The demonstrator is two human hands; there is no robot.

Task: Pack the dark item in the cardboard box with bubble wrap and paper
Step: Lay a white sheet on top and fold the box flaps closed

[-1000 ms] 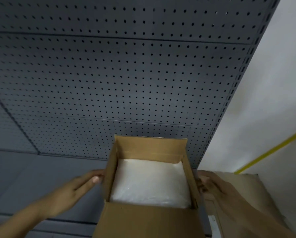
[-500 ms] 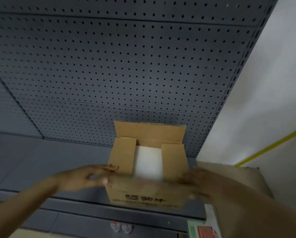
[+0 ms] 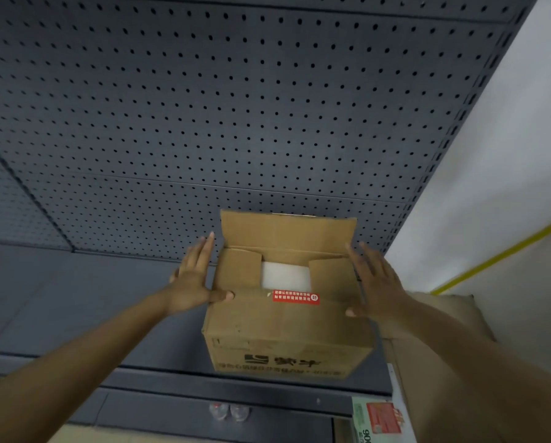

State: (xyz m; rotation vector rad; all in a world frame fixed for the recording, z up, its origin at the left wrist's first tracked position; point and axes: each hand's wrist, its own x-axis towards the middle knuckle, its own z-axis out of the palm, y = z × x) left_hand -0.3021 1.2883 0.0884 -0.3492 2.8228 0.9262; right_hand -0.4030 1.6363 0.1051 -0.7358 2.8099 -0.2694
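A brown cardboard box [image 3: 287,334] stands on a dark grey shelf. Its near flap and both side flaps are folded down; the far flap [image 3: 287,230] stands upright. White wrapping [image 3: 285,276] shows through the gap between the flaps, and a red sticker [image 3: 295,297] sits on the near flap. The dark item is hidden. My left hand [image 3: 194,276] lies flat against the box's left side, thumb on the near flap. My right hand [image 3: 376,279] presses flat on the right side, fingers spread.
A grey pegboard wall [image 3: 235,123] rises behind the box. A second brown carton [image 3: 440,318] sits to the right by a white wall with a yellow stripe [image 3: 497,257]. Below the shelf edge are two clear bottle tops [image 3: 229,412] and a green-red package [image 3: 379,422].
The box was open with white wrapping fully showing; the side flaps and then the near flap were folded down. My hands moved from the flaps to the box's sides.
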